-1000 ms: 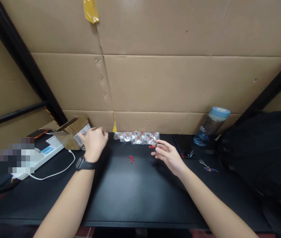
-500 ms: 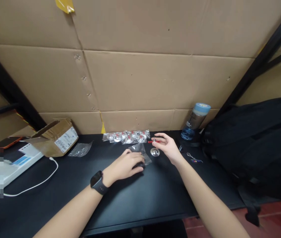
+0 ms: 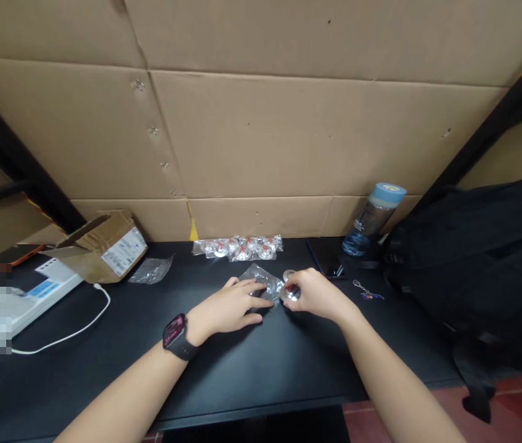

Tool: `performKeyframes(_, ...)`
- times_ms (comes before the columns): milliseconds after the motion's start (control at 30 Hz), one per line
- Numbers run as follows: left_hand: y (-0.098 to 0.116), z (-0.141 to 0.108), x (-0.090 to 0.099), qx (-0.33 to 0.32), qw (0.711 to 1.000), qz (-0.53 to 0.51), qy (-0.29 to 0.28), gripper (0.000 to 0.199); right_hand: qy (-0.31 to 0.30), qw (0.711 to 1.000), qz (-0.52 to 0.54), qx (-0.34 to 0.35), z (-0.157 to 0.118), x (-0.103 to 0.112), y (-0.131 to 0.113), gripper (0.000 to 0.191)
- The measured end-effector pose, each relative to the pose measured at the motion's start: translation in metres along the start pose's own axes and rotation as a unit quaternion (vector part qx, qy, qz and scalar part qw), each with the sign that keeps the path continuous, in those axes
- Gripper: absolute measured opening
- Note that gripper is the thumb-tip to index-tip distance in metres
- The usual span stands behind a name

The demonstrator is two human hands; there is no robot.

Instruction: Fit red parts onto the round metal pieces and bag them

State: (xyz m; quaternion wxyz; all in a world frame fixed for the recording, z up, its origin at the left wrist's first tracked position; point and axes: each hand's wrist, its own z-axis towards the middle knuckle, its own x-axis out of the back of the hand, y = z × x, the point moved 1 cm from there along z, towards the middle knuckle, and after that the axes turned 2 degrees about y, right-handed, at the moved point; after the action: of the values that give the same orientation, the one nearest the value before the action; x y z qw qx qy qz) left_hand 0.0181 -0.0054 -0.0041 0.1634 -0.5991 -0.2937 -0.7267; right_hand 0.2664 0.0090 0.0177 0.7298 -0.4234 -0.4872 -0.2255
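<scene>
My left hand [image 3: 235,306], with a black smartwatch on its wrist, lies palm down with its fingers apart. Its fingertips press on a clear plastic bag [image 3: 261,275] on the black table. Just right of the bag, my right hand [image 3: 316,294] pinches a small shiny silver cymbal-like disc [image 3: 287,291] with a bit of red at its middle. The disc is tilted and close to the bag's right corner; whether it touches cannot be made out. A second silver disc [image 3: 288,274] shows partly behind my right fingers. Farther back lie several bagged silver discs [image 3: 241,251] with red bits.
An open cardboard box [image 3: 108,246], another clear bag [image 3: 151,270] and a white power strip [image 3: 53,292] with a cable are at left. To the right are a blue-lidded bottle [image 3: 374,218], a dark flat object [image 3: 328,258], a keychain [image 3: 369,294] and a black backpack [image 3: 477,264].
My right hand has come lower and turned, bringing a disc next to the bag. The fingers of my left hand have spread on the bag. The view has shifted slightly.
</scene>
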Motion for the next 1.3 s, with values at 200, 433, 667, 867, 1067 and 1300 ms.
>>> performKeyframes(200, 0.001, 0.0, 0.0, 0.006, 1.0, -0.002, -0.014, 0.047, 0.0, 1.0, -0.019, 0.006, 0.008, -0.021, 0.0, 0.02)
performKeyframes(433, 0.001, 0.0, 0.001, 0.005, 1.0, -0.007, -0.02, 0.047, -0.004, 1.0, 0.013, 0.021, 0.011, -0.02, 0.007, 0.025)
performKeyframes(667, 0.001, 0.0, 0.001, -0.008, 1.0, -0.013, -0.012, 0.048, -0.038, 0.993, 0.074, 0.087, 0.009, -0.012, 0.014, 0.03)
performKeyframes(867, 0.005, -0.001, 0.002, -0.028, 1.0, -0.005, 0.006, 0.043, 0.04, 0.991, 0.119, 0.05, 0.02, -0.03, 0.016, 0.02)
performKeyframes(1067, 0.002, -0.003, 0.0, -0.025, 1.0, -0.009, 0.001, 0.05, 0.014, 0.981, 0.182, 0.068, 0.02, -0.028, 0.023, 0.011)
performKeyframes(1300, 0.001, -0.004, -0.003, -0.015, 1.0, -0.007, 0.017, 0.056, 0.084, 0.993, 0.08, 0.024, 0.026, -0.031, 0.028, 0.024)
